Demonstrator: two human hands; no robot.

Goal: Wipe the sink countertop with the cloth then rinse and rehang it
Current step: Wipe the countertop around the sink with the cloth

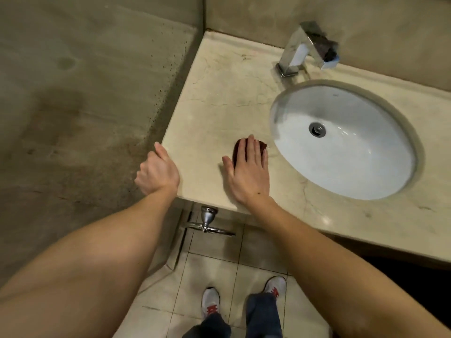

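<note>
A small dark red cloth (261, 145) lies on the beige marble countertop (219, 93), just left of the white oval sink basin (353, 164). My right hand (247, 172) lies flat on top of the cloth, fingers stretched out, and hides most of it. My left hand (156, 170) curls over the countertop's left front edge and holds nothing else. A chrome faucet (305, 48) stands behind the basin.
A chrome towel ring (210, 223) hangs below the counter's front edge, with nothing on it. A stained wall runs along the left. Below are floor tiles and my two feet in white and red shoes.
</note>
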